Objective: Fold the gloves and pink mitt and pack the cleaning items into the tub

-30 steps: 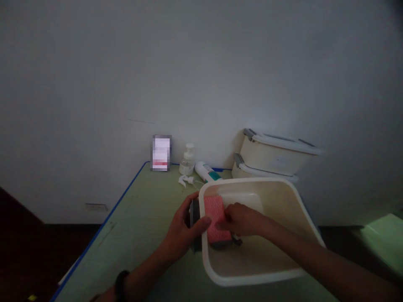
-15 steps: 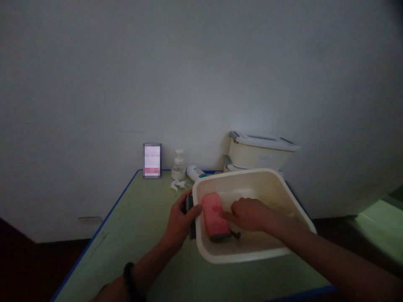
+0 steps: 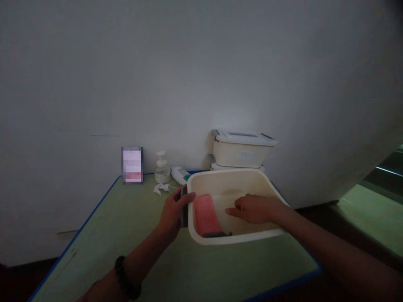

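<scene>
My left hand grips the left end of a cream plastic bin, thumb over the rim and fingers at the grey handle. The bin is tilted toward me over the table. Inside, against its left wall, lies a pink textured sponge with a dark lower edge and a small dark loop. My right hand reaches over the bin's right rim. It is to the right of the sponge and apart from it, with its thumb stretched left, the other fingers loosely curled, and nothing visible between them.
Behind the bin, lidded storage boxes are stacked against the wall. A clear pump bottle, a white bottle on its side, a white spray nozzle and an upright screen stand or lie on the blue-edged green table.
My right hand has come away from the pink sponge, which stays by the bin's left wall. The bin tilts differently, and the view has shifted right.
</scene>
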### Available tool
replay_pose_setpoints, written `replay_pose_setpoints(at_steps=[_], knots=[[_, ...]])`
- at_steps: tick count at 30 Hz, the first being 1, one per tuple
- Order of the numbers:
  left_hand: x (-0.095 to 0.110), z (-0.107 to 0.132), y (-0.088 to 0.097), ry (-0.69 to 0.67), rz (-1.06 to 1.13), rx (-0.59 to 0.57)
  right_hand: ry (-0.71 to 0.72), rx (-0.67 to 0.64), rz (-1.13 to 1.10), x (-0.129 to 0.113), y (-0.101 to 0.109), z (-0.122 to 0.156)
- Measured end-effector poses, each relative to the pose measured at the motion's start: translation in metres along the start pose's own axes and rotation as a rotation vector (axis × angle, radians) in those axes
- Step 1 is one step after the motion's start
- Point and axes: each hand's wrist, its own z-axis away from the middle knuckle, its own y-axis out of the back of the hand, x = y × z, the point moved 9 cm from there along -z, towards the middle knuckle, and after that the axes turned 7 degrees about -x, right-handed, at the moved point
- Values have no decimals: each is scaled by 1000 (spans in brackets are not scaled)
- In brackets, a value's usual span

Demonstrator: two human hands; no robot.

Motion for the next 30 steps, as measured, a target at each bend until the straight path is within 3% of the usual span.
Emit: replay_pose_setpoints(at_steps=[5,9,14,18,23,26,30], knots=[[16,27,50,88,-88,113,214,111,-91,-52,13,15],[31,44,86,115,-116,149,314,217,7,-96,17,10],[47,50,116,202,-374,114,341,315,83,-111,29,-4],[62,41,115,235,-696,-41,382,307,99,-107,30,-9],[90,17,91,-40,-823,-156,396,339,58,-95,28,-7],[80,0,69,-11,-1059,-373,419,335,12,-92,30,-9],[70,-21,61,56,-1246,-532,444,355,-71,-92,49,-18]])
